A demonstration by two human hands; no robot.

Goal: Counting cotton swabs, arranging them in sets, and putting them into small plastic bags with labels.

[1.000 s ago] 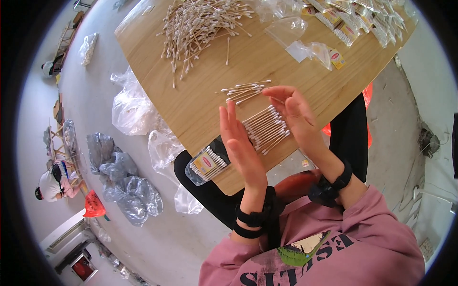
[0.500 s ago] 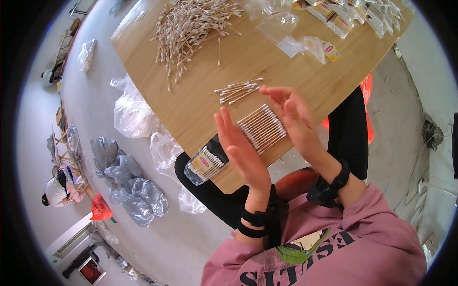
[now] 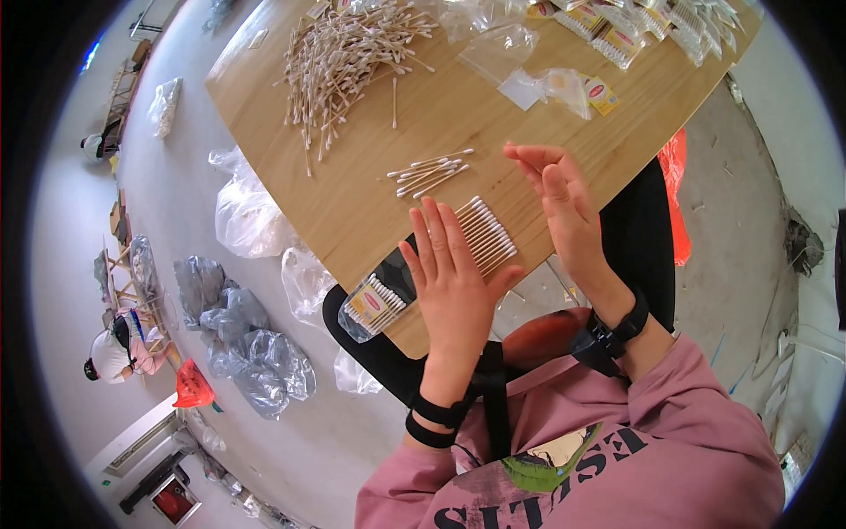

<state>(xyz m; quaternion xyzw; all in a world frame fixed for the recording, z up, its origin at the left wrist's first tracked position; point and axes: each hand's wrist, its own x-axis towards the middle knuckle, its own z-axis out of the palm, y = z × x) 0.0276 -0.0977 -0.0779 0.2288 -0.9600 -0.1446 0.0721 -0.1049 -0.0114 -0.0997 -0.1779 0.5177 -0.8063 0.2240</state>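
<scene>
A neat row of cotton swabs (image 3: 487,234) lies side by side near the table's close edge. My left hand (image 3: 454,278) is spread flat, palm down, over the left part of that row and hides it; whether it touches the swabs I cannot tell. To the right of the row hovers my right hand (image 3: 571,216), fingers slightly bent, thumb apart, nothing in it. Several loose swabs (image 3: 430,173) lie crosswise just beyond the row. Left of my left hand, a clear bag of swabs with a yellow card (image 3: 372,305) rests at the table corner.
A big heap of swabs (image 3: 348,66) covers the far left of the wooden table (image 3: 326,207). Empty clear bags (image 3: 502,53) and filled packs (image 3: 617,40) lie at the far right. Plastic bags (image 3: 256,353) sit on the floor; another person (image 3: 115,348) is at far left.
My left hand has turned from edge-on to palm down and now covers part of the row. My right hand has drawn away to the right of the swabs.
</scene>
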